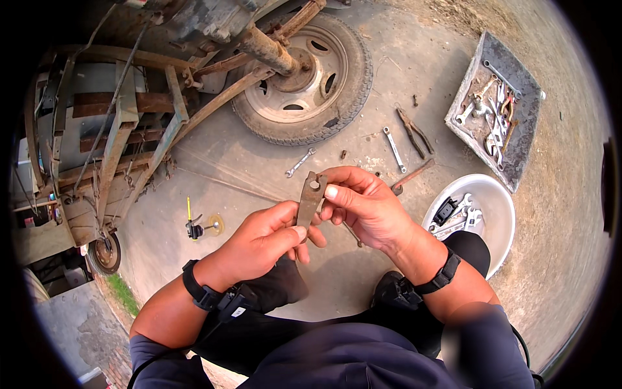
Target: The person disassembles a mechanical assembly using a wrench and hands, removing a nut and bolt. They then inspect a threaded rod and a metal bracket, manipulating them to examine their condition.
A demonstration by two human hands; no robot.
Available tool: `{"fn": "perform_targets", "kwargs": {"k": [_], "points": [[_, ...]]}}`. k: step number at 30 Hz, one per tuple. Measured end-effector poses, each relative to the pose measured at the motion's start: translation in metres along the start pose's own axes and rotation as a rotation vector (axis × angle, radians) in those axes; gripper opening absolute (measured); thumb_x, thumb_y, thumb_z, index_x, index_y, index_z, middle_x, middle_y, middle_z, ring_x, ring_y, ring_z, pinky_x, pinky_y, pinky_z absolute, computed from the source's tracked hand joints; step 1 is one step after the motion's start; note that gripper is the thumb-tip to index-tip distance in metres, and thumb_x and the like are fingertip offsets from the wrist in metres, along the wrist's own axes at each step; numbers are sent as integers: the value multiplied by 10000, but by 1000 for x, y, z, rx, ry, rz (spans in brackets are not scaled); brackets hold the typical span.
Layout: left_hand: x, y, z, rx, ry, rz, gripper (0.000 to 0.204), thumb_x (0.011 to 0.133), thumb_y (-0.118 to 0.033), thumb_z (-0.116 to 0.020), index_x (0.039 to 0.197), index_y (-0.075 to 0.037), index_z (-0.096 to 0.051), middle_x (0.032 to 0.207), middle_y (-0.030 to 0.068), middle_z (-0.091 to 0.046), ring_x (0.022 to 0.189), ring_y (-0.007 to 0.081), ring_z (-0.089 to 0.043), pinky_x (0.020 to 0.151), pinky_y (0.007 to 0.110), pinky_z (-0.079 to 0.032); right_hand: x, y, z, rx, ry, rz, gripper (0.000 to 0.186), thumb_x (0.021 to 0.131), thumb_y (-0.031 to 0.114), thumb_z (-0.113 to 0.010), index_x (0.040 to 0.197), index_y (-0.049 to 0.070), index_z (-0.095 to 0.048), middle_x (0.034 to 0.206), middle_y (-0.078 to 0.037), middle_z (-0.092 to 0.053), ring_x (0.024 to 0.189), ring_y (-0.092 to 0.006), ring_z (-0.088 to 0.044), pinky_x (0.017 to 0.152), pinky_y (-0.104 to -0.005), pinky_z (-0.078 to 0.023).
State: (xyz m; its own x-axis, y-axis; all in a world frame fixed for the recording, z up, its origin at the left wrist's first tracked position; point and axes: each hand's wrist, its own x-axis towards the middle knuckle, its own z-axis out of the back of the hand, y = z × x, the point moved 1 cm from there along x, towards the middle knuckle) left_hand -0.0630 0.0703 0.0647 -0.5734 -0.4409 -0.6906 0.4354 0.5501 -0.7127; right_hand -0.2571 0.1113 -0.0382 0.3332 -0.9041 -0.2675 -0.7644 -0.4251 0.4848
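Observation:
A flat, brownish metal plate (308, 206) with a round hole near its top end stands roughly upright between my hands. My left hand (262, 238) grips its lower part, thumb across the front. At the upper end, my right hand (363, 206) pinches the plate's right edge between thumb and fingers. Beyond my hands on the concrete lie a small wrench (300, 163), a longer wrench (394, 150), dark pliers (414, 133) and a tool with a rusty reddish handle (414, 175).
A spoked truck wheel (353, 97) on a rusty axle (272, 52) stands ahead. A metal frame (123, 123) fills the left. At right are a grey tray (528, 113) of tools and a white tub (505, 220) holding wrenches. A yellow-and-black tool (193, 227) lies at left.

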Motion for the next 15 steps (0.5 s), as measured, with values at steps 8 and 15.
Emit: {"fn": "perform_targets", "kwargs": {"k": [8, 15], "points": [[3, 15, 5, -397, 108, 26, 348, 990, -201, -415, 1206, 35, -553, 996, 287, -691, 775, 322, -715, 751, 381, -577, -1, 3, -2, -14, -12, 2, 237, 979, 169, -717, 1187, 61, -681, 1021, -21, -714, 804, -98, -668, 640, -227, -479], [8, 22, 8, -601, 213, 59, 369, 977, -241, -434, 1188, 32, -567, 971, 297, -692, 745, 347, -713, 711, 402, -591, -2, 2, 0, 2, -11, -1, 204, 975, 156, -720, 1150, 63, -670, 1012, -19, -708, 789, -92, -664, 629, -220, -478]]}}
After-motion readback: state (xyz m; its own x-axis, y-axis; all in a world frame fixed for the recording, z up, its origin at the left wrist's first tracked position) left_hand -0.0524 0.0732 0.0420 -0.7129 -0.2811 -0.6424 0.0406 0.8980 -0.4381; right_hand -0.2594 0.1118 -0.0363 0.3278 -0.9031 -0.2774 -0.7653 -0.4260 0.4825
